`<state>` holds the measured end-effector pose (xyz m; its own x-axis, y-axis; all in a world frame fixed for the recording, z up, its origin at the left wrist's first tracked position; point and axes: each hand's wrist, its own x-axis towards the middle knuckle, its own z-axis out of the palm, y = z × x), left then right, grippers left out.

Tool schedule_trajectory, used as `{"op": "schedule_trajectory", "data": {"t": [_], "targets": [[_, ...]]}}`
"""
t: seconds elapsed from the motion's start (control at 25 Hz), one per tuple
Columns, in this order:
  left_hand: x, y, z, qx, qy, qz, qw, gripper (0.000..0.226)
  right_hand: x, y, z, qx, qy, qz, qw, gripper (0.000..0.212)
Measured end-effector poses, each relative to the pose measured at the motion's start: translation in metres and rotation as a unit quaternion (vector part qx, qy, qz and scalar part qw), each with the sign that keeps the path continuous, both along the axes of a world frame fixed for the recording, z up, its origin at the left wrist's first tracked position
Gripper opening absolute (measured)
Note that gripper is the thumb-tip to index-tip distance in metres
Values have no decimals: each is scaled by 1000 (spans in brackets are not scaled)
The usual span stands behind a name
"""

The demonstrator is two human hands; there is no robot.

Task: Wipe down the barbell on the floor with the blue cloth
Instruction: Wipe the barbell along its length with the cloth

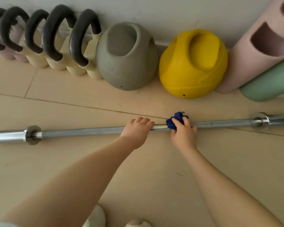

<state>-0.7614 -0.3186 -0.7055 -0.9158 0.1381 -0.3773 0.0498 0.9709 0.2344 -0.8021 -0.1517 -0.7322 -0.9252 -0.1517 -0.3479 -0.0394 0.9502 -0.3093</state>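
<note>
A long steel barbell (pixel 82 132) lies across the tiled floor from left edge to right edge, with a collar near each end. My left hand (pixel 136 131) rests on top of the bar near its middle, fingers laid over it. Just to its right, my right hand (pixel 184 131) grips a bunched dark blue cloth (pixel 175 120) wrapped around the bar. A short shiny stretch of bar shows between the two hands.
Along the wall behind the bar stand several kettlebells with black handles (pixel 56 40), a grey kettlebell (pixel 126 63) and a yellow one (pixel 193 66). Pink (pixel 256 49) and green (pixel 269 82) foam rollers lean at the right. My shoes (pixel 97 217) show at the bottom edge.
</note>
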Motion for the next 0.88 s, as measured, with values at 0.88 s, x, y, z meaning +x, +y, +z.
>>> {"op": "schedule_trajectory", "data": {"t": [0.88], "targets": [[-33,11,-38,10,-7,-24,1000,23,-5,-27,9,116,-42,-133,983,42]]}}
